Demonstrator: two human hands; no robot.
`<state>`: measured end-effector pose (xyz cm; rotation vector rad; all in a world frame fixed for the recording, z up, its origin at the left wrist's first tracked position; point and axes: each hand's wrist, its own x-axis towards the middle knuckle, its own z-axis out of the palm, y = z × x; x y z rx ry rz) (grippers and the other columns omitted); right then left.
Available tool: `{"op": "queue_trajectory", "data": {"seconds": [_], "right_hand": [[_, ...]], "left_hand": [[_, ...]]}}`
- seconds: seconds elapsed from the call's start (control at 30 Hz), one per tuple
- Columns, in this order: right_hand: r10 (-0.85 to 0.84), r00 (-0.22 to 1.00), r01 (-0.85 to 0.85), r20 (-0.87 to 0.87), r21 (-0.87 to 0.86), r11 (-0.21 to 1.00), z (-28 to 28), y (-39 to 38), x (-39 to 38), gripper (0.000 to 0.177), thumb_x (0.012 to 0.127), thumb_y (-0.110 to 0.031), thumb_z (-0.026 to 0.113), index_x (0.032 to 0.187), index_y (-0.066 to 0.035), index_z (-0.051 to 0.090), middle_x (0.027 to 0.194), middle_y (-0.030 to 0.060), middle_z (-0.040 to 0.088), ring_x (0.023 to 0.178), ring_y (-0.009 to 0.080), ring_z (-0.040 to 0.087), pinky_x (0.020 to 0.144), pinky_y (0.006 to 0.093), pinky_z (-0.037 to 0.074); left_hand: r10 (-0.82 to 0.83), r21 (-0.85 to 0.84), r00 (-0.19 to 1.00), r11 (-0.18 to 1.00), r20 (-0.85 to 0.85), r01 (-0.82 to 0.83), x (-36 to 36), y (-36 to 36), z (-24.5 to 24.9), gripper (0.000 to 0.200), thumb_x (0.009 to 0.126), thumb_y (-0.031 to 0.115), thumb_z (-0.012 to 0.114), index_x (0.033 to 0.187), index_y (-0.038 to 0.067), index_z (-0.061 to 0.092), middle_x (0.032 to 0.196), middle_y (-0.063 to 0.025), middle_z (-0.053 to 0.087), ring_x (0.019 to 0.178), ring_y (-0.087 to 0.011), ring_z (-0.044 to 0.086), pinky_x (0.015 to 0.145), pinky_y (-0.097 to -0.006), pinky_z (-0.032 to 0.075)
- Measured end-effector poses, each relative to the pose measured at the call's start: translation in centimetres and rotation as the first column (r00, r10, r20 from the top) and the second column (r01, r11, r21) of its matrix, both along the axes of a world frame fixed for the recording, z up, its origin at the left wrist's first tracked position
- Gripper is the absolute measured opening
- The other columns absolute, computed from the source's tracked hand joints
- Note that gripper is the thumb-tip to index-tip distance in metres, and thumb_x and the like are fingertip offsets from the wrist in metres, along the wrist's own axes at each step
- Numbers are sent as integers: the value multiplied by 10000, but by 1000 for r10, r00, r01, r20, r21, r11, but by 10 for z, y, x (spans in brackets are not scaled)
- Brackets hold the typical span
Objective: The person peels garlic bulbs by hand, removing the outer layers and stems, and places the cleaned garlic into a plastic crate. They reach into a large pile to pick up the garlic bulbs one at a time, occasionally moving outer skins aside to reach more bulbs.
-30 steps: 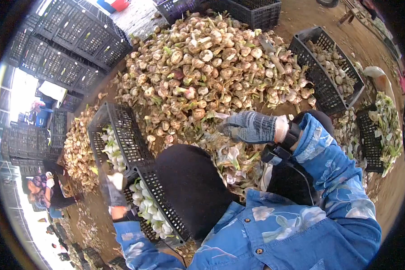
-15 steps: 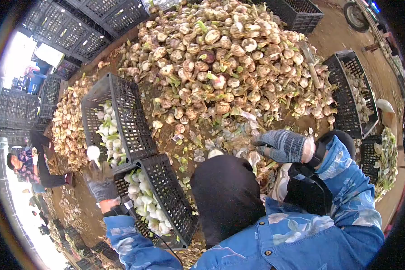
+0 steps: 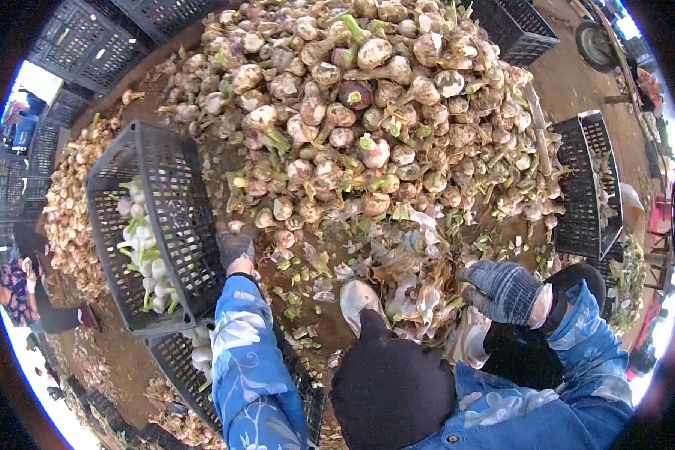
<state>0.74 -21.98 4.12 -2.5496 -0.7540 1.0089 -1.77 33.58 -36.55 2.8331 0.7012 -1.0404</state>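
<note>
A big heap of unpeeled garlic bulbs [image 3: 367, 112] with green stem stubs fills the middle and top of the head view. My left hand [image 3: 235, 247], in a dark glove, reaches to the heap's near-left edge, right beside the rim of a black plastic crate [image 3: 151, 133]. That crate holds trimmed white garlic [image 3: 139, 240]. The glove's fingers are too small to read. My right hand [image 3: 502, 289], in a grey knit glove, hovers with curled fingers over a litter of skins and stem cuttings [image 3: 397, 277]. Nothing shows in it.
A second black crate [image 3: 178, 361] with white garlic lies under my left sleeve. Another crate [image 3: 585, 187] stands right of the heap. Empty crates [image 3: 90, 37] are stacked at top left. My black-clad knee [image 3: 390, 390] and white shoe [image 3: 356, 296] are in front. A person [image 3: 15, 277] sits far left.
My left hand held a white bulb over the crates, and has swung right and forward to the heap's edge. My right hand has dropped lower. The view has tilted towards the heap.
</note>
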Motion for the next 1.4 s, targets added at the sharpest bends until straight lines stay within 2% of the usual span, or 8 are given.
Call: {"op": "queue_trajectory", "data": {"seconds": [0.2, 0.27, 0.43, 0.7, 0.87, 1.23, 1.37, 1.4], "right_hand": [[-25, 998, 24, 49, 18, 1000, -5, -1, -3, 310, 826, -248, 531, 1039, -25, 558, 889, 159, 583, 805, 322, 576, 700, 381, 475], [-27, 999, 27, 37, 5, 1000, -4, 0, -3, 305, 828, -243, 528, 1040, -26, 557, 888, 157, 584, 801, 321, 577, 698, 381, 476], [-16, 998, 11, 58, 99, 995, -4, 3, -7, 258, 782, -228, 519, 951, -43, 577, 813, 152, 569, 775, 330, 556, 702, 399, 462], [62, 997, -75, 43, 530, 845, -3, 21, -3, 272, 868, -282, 490, 1002, -53, 546, 810, 52, 562, 716, 194, 577, 617, 307, 485], [2, 399, 865, -917, 377, 332, 40, 58, 4, 478, 895, -522, 311, 1046, -130, 541, 776, -23, 554, 586, 94, 505, 466, 240, 389], [-222, 619, 780, -753, 622, 68, 80, 9, 5, 342, 849, -363, 543, 865, -26, 602, 713, 36, 584, 605, 120, 545, 571, 258, 475], [-388, 712, 684, -585, 704, 193, 85, -10, 0, 346, 864, -335, 529, 885, 3, 601, 773, 58, 624, 703, 129, 596, 639, 262, 496], [-411, 750, 638, -519, 731, 241, 79, -15, 2, 345, 867, -330, 524, 880, 6, 600, 771, 59, 624, 706, 131, 599, 646, 263, 500]], "left_hand": [[505, -453, 831, 813, 235, -366, 35, -39, 53, 603, 744, 274, 635, 1244, 21, 411, 1179, -213, 502, 1067, -353, 493, 908, -364, 374], [-150, -31, 988, 988, -38, 149, 24, -42, 35, 507, 715, 259, 649, 1134, 15, 501, 1077, -205, 553, 979, -360, 530, 856, -388, 403], [23, -165, 872, 984, 488, 66, 18, -141, 138, 399, 687, 178, 683, 1063, 104, 575, 1013, -173, 587, 827, -299, 606, 741, -403, 484], [637, -992, 763, 23, 112, 127, 18, -264, 382, 416, 814, 191, 608, 1196, 118, 460, 1071, -64, 535, 898, -132, 549, 560, -201, 494], [268, -853, 813, 86, 517, 515, 21, -309, 472, 401, 824, 201, 601, 1184, 87, 467, 1084, -55, 529, 953, -143, 529, 757, -254, 479], [335, -869, 802, 179, 495, 461, 5, -376, 531, 419, 901, 268, 467, 1262, 63, 418, 1170, -70, 502, 1055, -177, 480, 915, -292, 384], [91, -593, 691, 600, 717, 536, 14, -397, 504, 435, 937, 300, 344, 1246, -3, 386, 1259, -193, 424, 1163, -317, 406, 974, -337, 307], [-409, 117, 190, 617, 893, 778, 29, -384, 463, 456, 937, 329, 327, 1224, -17, 402, 1212, -185, 468, 1135, -309, 432, 958, -342, 318]]}}
